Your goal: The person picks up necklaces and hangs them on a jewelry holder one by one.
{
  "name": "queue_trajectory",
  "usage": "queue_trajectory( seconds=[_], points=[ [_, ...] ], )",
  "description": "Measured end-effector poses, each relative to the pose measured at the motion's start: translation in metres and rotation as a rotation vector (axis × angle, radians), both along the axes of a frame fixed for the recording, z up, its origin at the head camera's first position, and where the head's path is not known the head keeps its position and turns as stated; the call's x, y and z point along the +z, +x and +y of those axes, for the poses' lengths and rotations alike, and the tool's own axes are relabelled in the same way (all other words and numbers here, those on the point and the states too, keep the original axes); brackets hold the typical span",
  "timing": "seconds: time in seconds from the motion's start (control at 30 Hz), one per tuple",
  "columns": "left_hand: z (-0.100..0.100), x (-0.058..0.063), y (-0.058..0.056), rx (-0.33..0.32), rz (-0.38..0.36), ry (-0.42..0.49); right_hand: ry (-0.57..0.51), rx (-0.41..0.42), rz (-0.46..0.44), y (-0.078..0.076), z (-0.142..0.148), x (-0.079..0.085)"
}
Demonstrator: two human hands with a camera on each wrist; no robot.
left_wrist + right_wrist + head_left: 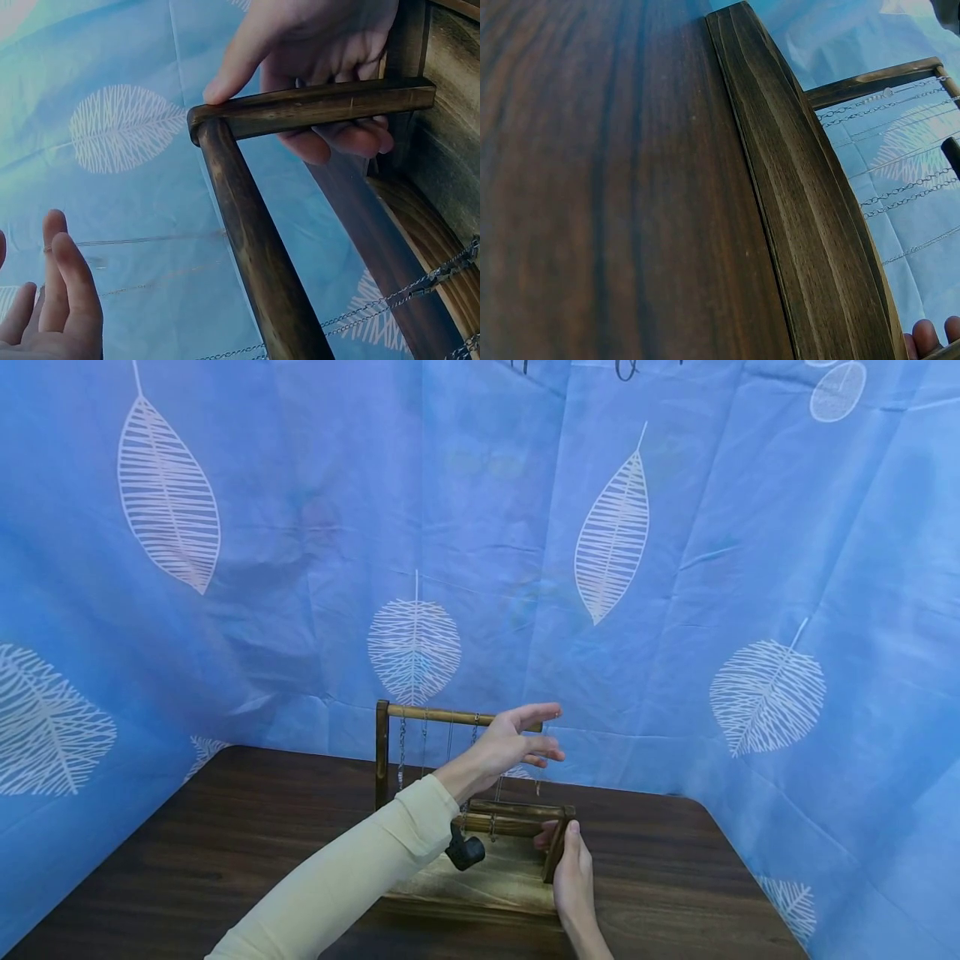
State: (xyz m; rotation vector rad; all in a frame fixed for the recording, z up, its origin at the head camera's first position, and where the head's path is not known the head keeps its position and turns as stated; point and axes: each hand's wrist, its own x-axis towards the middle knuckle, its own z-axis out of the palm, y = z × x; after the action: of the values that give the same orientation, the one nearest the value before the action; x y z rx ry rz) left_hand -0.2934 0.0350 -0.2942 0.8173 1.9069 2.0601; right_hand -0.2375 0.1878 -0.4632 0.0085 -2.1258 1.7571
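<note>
A brown wooden jewelry stand [487,881], hung with chain necklaces [402,747], sits on the table. My right hand [576,868] grips its front right post [322,109], thumb on one side and fingers curled behind; its fingertips [926,337] show at the right wrist view's lower corner. My left hand [504,747] reaches across the stand near the right end of its upper bar [435,715], fingers extended and spread. In the left wrist view, a thin chain [150,241] runs up to a finger of that left hand [64,300]; whether it loops around is unclear.
A dark wooden table [652,860] lies beneath the stand. Behind it hangs a blue leaf-print cloth [487,527]. A small black device [467,852] sits under the left wrist. The stand's lower bar [517,809] runs in front of the upper one.
</note>
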Motion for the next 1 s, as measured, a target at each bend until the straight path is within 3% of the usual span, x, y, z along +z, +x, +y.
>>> queue_trajectory(
  seconds=[0.6,1.0],
  points=[
    [-0.0008,0.0022,-0.0008,-0.004,0.016,-0.011,-0.012,0.001,-0.005,-0.001,-0.0003,-0.0001],
    [-0.0045,0.0021,-0.0043,0.004,-0.019,-0.005,-0.008,-0.002,-0.012,-0.0004,0.0007,-0.0002]
  ],
)
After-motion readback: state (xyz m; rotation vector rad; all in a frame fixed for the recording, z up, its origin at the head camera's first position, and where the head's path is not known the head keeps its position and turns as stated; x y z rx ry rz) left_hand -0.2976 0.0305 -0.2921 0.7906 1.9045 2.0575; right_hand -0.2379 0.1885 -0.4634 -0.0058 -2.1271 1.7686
